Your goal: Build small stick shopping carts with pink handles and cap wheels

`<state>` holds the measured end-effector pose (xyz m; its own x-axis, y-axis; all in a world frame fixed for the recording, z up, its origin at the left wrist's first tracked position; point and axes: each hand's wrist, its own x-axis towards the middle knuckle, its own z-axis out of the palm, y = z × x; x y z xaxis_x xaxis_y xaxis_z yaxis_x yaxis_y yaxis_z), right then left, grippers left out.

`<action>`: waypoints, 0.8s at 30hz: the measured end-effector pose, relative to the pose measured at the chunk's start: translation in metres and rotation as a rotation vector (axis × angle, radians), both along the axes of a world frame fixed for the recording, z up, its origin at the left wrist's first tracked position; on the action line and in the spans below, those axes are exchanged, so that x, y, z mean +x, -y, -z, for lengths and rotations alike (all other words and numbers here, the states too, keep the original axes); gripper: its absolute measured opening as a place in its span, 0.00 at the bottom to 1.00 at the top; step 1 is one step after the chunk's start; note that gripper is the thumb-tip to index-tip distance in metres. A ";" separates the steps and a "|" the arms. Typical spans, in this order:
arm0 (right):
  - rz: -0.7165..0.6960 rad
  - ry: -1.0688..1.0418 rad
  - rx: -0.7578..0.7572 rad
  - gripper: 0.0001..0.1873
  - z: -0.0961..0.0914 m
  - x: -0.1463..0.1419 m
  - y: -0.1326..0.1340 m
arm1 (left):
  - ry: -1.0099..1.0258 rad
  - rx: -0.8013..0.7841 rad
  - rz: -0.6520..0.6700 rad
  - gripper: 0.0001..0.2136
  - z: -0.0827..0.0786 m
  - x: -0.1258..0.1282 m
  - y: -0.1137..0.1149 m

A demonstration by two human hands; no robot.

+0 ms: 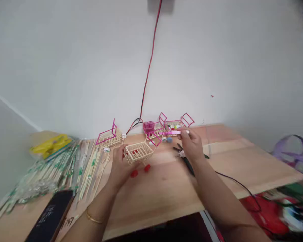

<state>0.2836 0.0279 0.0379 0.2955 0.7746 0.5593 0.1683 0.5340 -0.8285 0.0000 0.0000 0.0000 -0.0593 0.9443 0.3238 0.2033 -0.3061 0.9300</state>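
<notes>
My left hand (119,166) is closed around a miniature cart (138,152) built of thin wooden sticks, with red round wheels (134,173) below and a pink handle frame at its far right corner. In my right hand (192,145) a slim pink-and-white pen (173,132) is pinched, its tip pointing left toward the cart's pink frame. Whether the tip touches the frame I cannot tell. Under my right wrist lie pliers (188,164) with dark handles.
Along the wall stand more stick carts with pink trim, one at the left (108,137) and another at the right (175,124), plus a pink cup (148,127). Bundled chopsticks (65,164), a yellow packet (54,145) and a phone (50,215) occupy the left. A black cable (238,183) crosses the right side.
</notes>
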 end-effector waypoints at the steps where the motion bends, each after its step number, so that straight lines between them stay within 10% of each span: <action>1: -0.043 -0.070 0.008 0.16 -0.001 -0.001 -0.001 | 0.020 -0.023 0.054 0.34 -0.002 -0.001 0.000; 7: -0.247 -0.325 0.019 0.16 -0.010 -0.004 0.000 | 0.190 -0.095 0.248 0.32 -0.007 -0.005 0.000; 24: -0.330 -0.282 0.005 0.16 -0.009 -0.002 0.003 | 0.247 -0.102 0.177 0.33 -0.010 -0.002 0.001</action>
